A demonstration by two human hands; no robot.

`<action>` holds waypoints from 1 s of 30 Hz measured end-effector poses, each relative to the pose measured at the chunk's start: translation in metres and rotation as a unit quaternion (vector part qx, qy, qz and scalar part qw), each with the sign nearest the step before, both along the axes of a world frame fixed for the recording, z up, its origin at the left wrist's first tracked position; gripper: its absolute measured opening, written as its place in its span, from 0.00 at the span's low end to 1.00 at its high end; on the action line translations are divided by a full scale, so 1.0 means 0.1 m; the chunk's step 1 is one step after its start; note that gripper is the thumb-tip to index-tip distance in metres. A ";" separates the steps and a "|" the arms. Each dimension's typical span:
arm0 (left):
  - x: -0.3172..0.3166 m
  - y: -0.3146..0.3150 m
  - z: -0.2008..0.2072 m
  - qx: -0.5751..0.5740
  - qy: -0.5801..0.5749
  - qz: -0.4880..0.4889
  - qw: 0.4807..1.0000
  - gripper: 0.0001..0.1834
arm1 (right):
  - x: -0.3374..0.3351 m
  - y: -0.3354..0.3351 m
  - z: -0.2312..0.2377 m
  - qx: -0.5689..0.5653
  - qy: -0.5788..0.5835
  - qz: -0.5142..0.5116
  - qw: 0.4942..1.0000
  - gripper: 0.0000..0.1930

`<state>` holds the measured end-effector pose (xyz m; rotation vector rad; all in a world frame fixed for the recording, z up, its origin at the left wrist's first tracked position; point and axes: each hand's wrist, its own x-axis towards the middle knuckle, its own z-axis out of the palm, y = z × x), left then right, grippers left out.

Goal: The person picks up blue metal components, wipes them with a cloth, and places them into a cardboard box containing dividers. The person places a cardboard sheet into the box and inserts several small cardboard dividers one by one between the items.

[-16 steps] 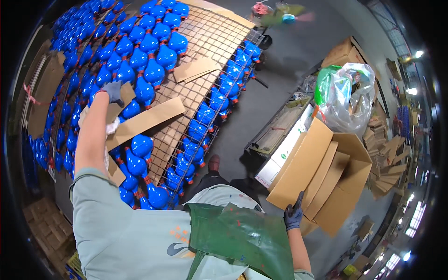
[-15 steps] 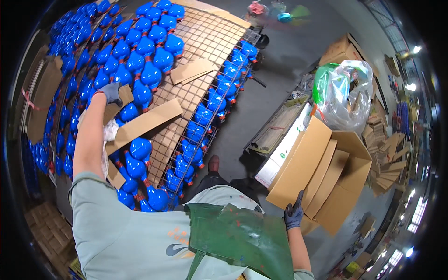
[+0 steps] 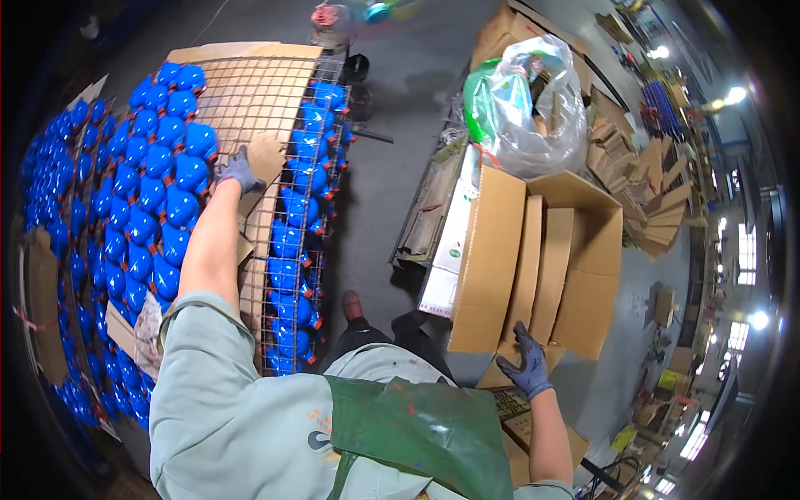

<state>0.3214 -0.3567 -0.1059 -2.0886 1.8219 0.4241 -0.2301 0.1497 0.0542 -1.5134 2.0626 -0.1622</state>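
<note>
My left hand (image 3: 239, 172), in a grey glove, reaches out over the wire rack with its fingers apart. It rests at a piece of brown cardboard (image 3: 267, 157), right beside the glossy blue bulb-shaped pieces (image 3: 190, 171) with red ends; the hand partly covers the cardboard. My right hand (image 3: 527, 368), also gloved, is open at the near edge of a cardboard box (image 3: 487, 267), thumb and fingers spread. Upright cardboard sheets (image 3: 552, 271) stand inside this box. A crumpled whitish cloth or wrap (image 3: 150, 337) lies among the blue pieces near my left upper arm.
The wire rack (image 3: 250, 87) carries cardboard and rows of blue pieces, with more blue pieces (image 3: 292, 242) on a level below. A clear plastic bag (image 3: 542, 125) sits beyond the box. Cardboard strips (image 3: 658, 204) are piled at right. Grey floor (image 3: 379, 192) runs between rack and box.
My left hand has moved away from the cardboard strips among the blue pieces to the cardboard farther right on the rack. My right hand's fingers have spread. The view has turned rightward.
</note>
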 end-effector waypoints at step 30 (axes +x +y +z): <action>-4.20 3.36 1.66 0.349 0.719 -0.014 0.601 0.24 | -0.80 0.33 -0.41 -0.265 -0.385 -0.178 0.866 0.32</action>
